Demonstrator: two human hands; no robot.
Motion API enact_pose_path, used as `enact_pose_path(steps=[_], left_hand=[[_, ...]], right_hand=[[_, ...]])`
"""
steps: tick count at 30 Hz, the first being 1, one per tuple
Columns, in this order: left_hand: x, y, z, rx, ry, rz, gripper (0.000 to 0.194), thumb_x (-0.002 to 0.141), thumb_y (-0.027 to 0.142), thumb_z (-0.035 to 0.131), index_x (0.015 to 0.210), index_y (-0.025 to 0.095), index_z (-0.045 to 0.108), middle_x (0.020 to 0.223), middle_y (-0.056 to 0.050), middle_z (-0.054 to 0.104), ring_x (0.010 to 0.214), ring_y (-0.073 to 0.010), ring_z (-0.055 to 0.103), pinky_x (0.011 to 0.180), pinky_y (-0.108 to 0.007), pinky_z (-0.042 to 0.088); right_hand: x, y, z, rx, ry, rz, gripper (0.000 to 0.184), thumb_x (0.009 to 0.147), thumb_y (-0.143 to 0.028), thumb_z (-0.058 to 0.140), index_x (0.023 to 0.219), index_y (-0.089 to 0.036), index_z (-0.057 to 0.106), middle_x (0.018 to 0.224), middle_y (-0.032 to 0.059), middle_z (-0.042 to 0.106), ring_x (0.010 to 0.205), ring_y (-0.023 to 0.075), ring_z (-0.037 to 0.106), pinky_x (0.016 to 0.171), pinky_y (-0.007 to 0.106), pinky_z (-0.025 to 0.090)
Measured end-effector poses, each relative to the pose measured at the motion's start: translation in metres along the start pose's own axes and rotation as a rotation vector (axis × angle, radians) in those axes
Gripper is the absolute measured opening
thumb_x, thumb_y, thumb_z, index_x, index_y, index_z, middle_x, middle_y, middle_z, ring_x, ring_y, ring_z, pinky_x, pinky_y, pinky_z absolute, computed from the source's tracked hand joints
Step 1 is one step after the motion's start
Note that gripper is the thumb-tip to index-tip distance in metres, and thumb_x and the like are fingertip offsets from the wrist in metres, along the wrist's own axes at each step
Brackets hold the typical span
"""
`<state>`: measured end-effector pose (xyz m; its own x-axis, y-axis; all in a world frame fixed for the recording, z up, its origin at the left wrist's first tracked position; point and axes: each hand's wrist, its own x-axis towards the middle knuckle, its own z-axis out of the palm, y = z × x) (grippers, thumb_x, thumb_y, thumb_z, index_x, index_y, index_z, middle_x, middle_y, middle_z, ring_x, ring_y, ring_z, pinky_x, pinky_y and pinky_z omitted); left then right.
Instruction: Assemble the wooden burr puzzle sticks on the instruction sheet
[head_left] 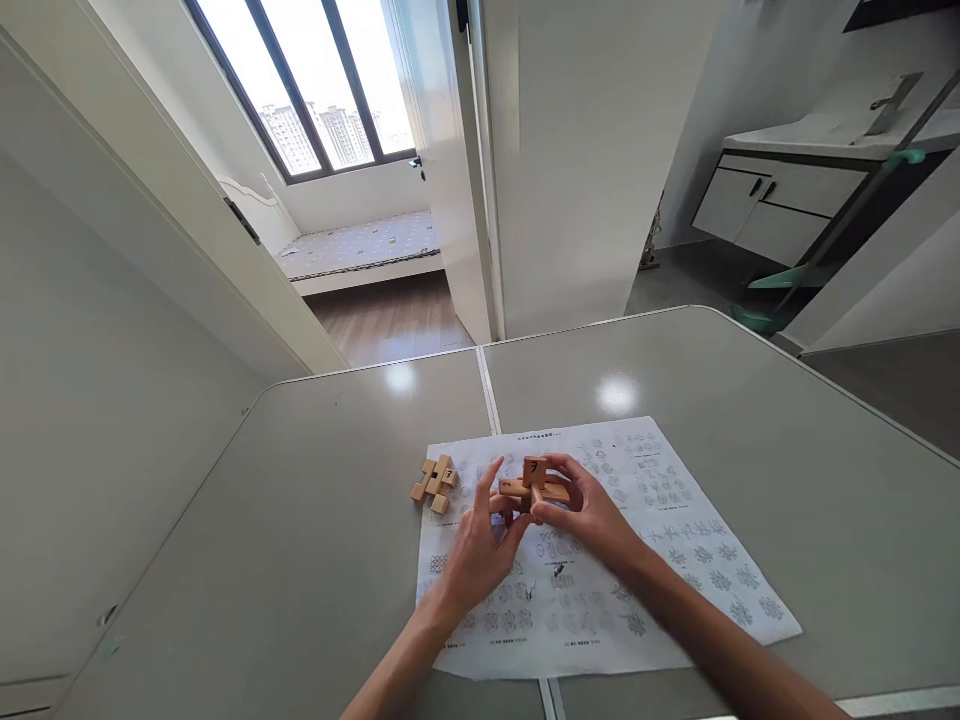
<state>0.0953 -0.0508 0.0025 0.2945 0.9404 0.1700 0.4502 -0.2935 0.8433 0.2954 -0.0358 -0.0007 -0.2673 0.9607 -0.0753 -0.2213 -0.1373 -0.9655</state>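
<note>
Several interlocking wooden puzzle pieces point(534, 472) are held together between my two hands, above a printed sheet. A dark mark is written on the upright piece and another on the one at its left. My left hand point(484, 545) grips the cluster from the left and below, thumb against it and the index finger raised. From the right, my right hand point(589, 505) closes on it, with the thumb at the front and fingers behind. Other wooden puzzle pieces point(435, 480) lie in a group at the sheet's left edge, one of them marked too.
The large white sheet point(600, 630), printed with rows of small line diagrams, lies on a grey-green table point(337, 560). A pale seam point(487, 385) runs across the tabletop. Beyond the table's far edge are an open door point(442, 150), a bed point(360, 245) and a sink cabinet point(780, 195).
</note>
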Motion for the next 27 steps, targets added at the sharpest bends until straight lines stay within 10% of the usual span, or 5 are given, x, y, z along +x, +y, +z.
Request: enact_pose_path(steps=[13, 27], left_hand=[[0.001, 0.0, -0.002, -0.031, 0.022, -0.058, 0.068, 0.104, 0.033, 0.056, 0.161, 0.027, 0.02, 0.1, -0.001, 0.077, 0.086, -0.0177, 0.072, 0.089, -0.036, 0.055], [0.003, -0.003, -0.001, 0.011, -0.043, -0.041, 0.059, 0.106, 0.032, 0.048, 0.159, 0.028, 0.022, 0.096, 0.0, 0.074, 0.07, -0.0152, 0.06, 0.069, -0.028, 0.052]], right_hand=[[0.008, -0.008, -0.003, -0.043, 0.136, -0.053, 0.053, 0.081, -0.061, 0.082, 0.118, -0.025, 0.066, 0.122, 0.0101, 0.076, 0.121, 0.0329, 0.07, 0.102, 0.045, 0.057], [0.022, 0.0, -0.049, -0.198, 0.821, -0.031, 0.067, 0.071, -0.062, 0.088, 0.122, -0.023, 0.067, 0.122, 0.0092, 0.072, 0.115, 0.0325, 0.067, 0.097, 0.042, 0.055]])
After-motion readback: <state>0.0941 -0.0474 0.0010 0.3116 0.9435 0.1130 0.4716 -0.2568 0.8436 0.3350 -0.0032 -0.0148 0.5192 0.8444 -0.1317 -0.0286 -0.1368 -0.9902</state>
